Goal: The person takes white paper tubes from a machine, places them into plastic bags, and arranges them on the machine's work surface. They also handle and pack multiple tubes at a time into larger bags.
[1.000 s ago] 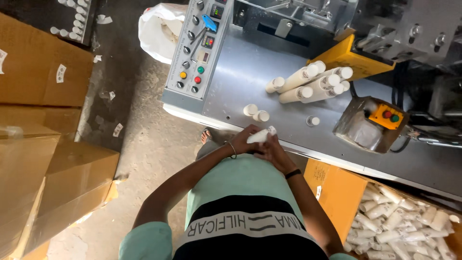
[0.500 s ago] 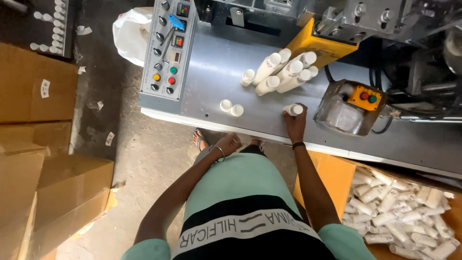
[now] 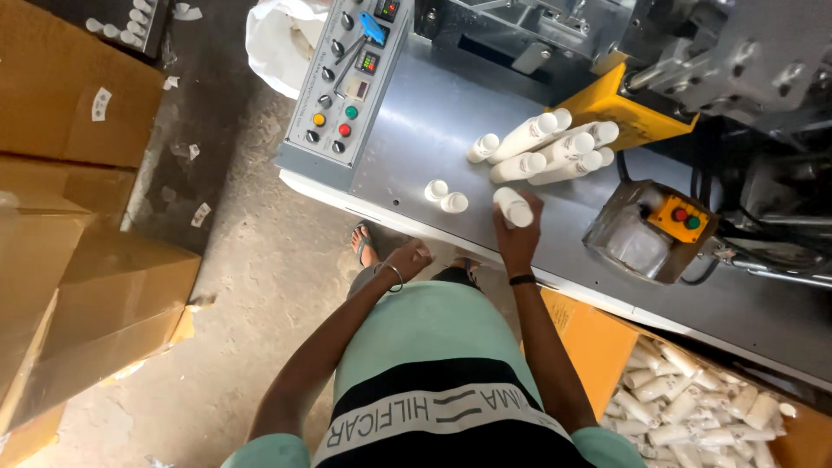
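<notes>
Nearest to me, at the bottom right, an orange carton [image 3: 589, 334] sits under the table edge, heaped with white plastic tubes [image 3: 693, 407]. To my left stand brown cardboard boxes [image 3: 95, 286] on the concrete floor [image 3: 251, 286].

My left hand [image 3: 406, 260] hangs just below the edge of the steel table [image 3: 433, 130], its fingers curled loosely inward; it holds nothing that I can see, and a thin bangle [image 3: 394, 276] rides on the wrist. My right hand [image 3: 517, 234] reaches up onto the table, a dark band [image 3: 522, 279] at its wrist. Its fingers are wrapped around a white capped tube [image 3: 513, 208], which I grip upright with the round cap toward me, just inside the near edge of the table.

Just to the left of that tube, two small white caps [image 3: 444, 196] stand on the steel, close together and apart from my hand. Farther in lies a cluster of white tubes on their sides [image 3: 555, 147], touching one another, and one shorter tube [image 3: 483, 147] rests at its left end. To the right of my hand is a clear-sided box with an orange top bearing a red and a green button [image 3: 659, 230]. At the table's left end is a grey control panel [image 3: 347, 78] with knobs and coloured buttons. Beyond the tubes a yellow bracket [image 3: 620, 104] meets the grey machine housing [image 3: 745, 52], and a white sack [image 3: 282, 39] stands on the floor past the panel.
</notes>
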